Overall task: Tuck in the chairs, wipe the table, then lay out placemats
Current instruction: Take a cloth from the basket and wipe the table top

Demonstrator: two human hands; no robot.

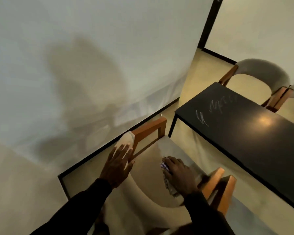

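A wooden chair (151, 131) with a pale curved backrest stands in front of me, pulled back from the black table (244, 133). My left hand (119, 165) rests flat on the backrest's left end, fingers straight. My right hand (178, 173) grips a checked cloth (168, 182) against the backrest's right side. White chalk-like scribbles (210, 111) mark the tabletop near its left end.
A second chair (265, 72) stands at the table's far side, with part of a third at the right edge. Another wooden chair frame (227, 189) is just right of my right hand. A white wall with a dark skirting line runs close on the left.
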